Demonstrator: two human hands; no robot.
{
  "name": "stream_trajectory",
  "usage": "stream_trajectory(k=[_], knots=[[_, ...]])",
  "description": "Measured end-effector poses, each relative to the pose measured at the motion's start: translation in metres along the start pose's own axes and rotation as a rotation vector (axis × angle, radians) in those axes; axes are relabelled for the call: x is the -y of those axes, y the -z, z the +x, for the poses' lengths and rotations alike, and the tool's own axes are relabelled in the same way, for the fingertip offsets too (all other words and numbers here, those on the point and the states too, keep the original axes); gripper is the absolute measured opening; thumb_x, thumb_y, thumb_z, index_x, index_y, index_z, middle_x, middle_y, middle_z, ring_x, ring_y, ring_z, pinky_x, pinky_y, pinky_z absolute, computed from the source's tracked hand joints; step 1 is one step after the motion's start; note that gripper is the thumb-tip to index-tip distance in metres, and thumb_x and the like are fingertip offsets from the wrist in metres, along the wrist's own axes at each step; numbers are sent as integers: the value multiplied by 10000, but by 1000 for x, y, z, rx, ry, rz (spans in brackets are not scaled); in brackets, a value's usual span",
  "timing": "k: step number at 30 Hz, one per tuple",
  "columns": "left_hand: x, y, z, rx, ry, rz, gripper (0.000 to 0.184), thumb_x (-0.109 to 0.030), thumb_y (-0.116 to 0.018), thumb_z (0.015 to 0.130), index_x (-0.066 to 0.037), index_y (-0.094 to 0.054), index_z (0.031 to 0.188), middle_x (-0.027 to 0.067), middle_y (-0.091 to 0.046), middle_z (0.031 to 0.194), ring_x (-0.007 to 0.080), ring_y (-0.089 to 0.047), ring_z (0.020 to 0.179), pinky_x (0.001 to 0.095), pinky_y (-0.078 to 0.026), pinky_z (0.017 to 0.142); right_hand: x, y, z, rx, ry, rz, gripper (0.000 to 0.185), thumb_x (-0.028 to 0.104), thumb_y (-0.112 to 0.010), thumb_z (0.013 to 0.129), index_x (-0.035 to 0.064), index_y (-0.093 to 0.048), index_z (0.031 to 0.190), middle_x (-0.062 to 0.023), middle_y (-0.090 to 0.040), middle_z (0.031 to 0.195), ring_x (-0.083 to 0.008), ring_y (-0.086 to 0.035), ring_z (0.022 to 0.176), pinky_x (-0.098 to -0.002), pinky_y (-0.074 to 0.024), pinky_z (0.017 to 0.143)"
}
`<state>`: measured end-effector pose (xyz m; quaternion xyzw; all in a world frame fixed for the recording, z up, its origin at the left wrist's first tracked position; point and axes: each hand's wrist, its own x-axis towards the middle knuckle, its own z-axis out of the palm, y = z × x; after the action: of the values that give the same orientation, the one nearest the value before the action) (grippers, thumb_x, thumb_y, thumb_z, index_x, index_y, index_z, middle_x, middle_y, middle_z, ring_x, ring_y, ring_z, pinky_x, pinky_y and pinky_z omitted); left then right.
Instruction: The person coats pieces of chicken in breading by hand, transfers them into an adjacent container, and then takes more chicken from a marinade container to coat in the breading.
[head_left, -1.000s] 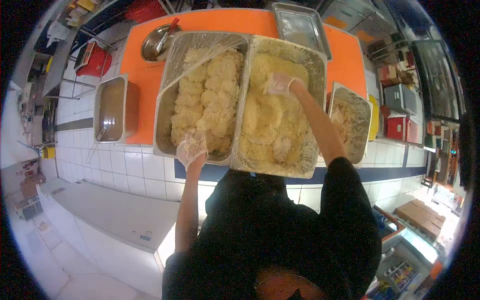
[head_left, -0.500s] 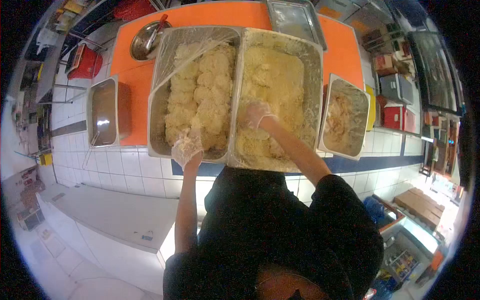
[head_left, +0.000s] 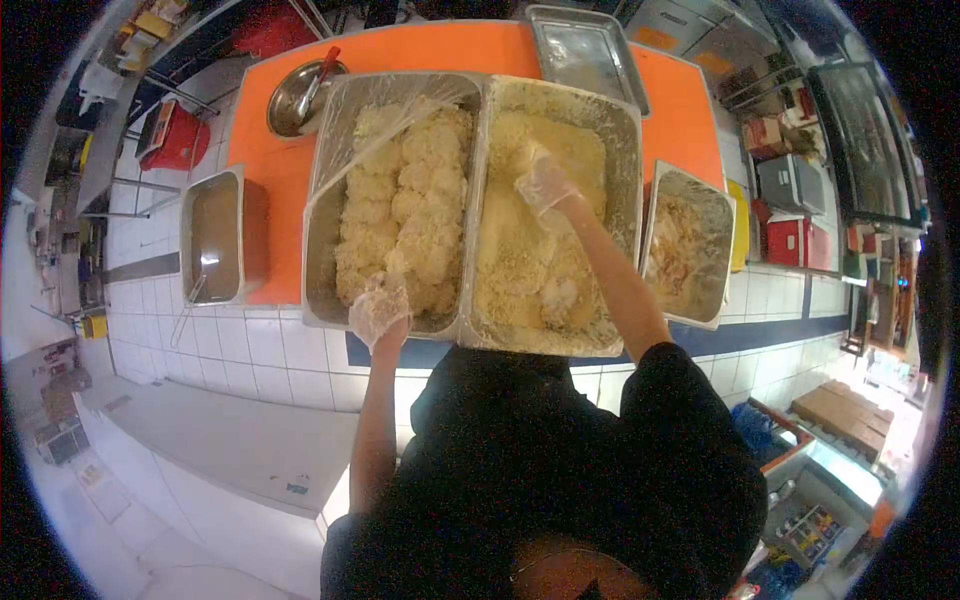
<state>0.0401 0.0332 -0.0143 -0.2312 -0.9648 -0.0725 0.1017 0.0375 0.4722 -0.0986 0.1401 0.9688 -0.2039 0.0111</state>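
Observation:
My right hand (head_left: 548, 187), in a clear glove, reaches into the deep metal pan of pale yellow breading (head_left: 630, 230). Its fingers are at the far part of the breading, blurred and pale against it. Nearer the front of that pan lies a coated piece (head_left: 562, 297), partly buried. My left hand (head_left: 380, 315), also gloved and caked with crumbs, is at the front edge of the left metal pan (head_left: 318, 240). Beside its fingers are rows of breaded pieces (head_left: 425, 190). Crumbs hide how its fingers are set.
Clear plastic film (head_left: 370, 140) lies over part of the left pan. On the orange table (head_left: 440, 45) are a metal bowl (head_left: 285, 105) with a red-handled utensil and a flat tray (head_left: 590, 60). A pan of liquid (head_left: 215, 240) stands left, a pan of pale pieces (head_left: 690, 240) right.
My right hand has moved away from me, from the breading pan's left middle to its far part. My left hand stays near the front edge of the left pan.

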Motion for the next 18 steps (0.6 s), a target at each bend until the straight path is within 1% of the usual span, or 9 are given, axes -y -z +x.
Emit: stream_trajectory(k=[4,6,7,9,10,12,15,16,18], knots=[[-18,31,15,156,79,34,305,-383,-616,893,-155,-707,1075,96,-721,947,341,-687,824,478,-539,712,60,50,-27,54,-88,185,504,288,-653,872,-1,-552,1273,-263,-642,1156,-432,-642,1044,-469,-520,923],[-16,29,15,178,116,53,300,-383,-609,901,-152,-705,1068,101,-722,940,339,-687,827,482,-539,710,100,57,-51,331,-49,247,488,269,-652,864,-4,-556,1258,-259,-641,1171,-437,-632,1070,-469,-525,910],[-9,18,12,141,54,52,281,-376,-605,908,-156,-708,1048,100,-722,951,337,-687,828,484,-539,712,102,35,-68,224,152,128,452,259,-634,877,-5,-570,1238,-253,-643,1169,-425,-635,1070,-473,-528,900],[-9,12,8,108,-13,46,264,-370,-600,914,-160,-711,1029,99,-722,962,336,-688,829,486,-540,715,108,-10,-90,115,345,9,418,250,-615,890,-7,-583,1219,-246,-645,1167,-413,-638,1071,-476,-531,891],[-9,13,7,84,30,1,260,-370,-600,915,-160,-712,1018,100,-721,969,339,-686,835,483,-540,726,121,-29,-92,259,86,-103,380,228,-598,893,-9,-598,1190,-242,-641,1173,-395,-637,1081,-482,-530,882],[-10,14,9,56,67,-45,256,-370,-600,916,-159,-712,1008,101,-721,976,341,-685,841,479,-539,738,105,-75,-94,393,-180,-211,345,207,-581,896,-10,-613,1162,-239,-638,1179,-378,-636,1090,-487,-529,873],[-5,10,6,95,78,-71,276,-372,-607,906,-155,-716,1037,103,-720,984,342,-681,872,465,-538,770,47,-118,-80,-62,201,-124,335,204,-579,875,5,-618,1142,-244,-626,1096,-408,-626,924,-533,-494,875],[-1,7,5,50,-35,-45,285,-371,-611,901,-153,-717,1050,105,-718,998,338,-679,894,463,-536,783,41,-101,-65,100,32,-75,354,224,-585,875,10,-610,1156,-229,-629,1100,-401,-632,930,-523,-498,884],[-4,9,8,-1,-131,-15,294,-370,-615,897,-151,-718,1063,106,-715,1011,333,-676,917,460,-535,796,31,-69,-35,103,36,-121,350,231,-585,879,2,-604,1143,-211,-634,1091,-382,-636,996,-511,-511,861]])
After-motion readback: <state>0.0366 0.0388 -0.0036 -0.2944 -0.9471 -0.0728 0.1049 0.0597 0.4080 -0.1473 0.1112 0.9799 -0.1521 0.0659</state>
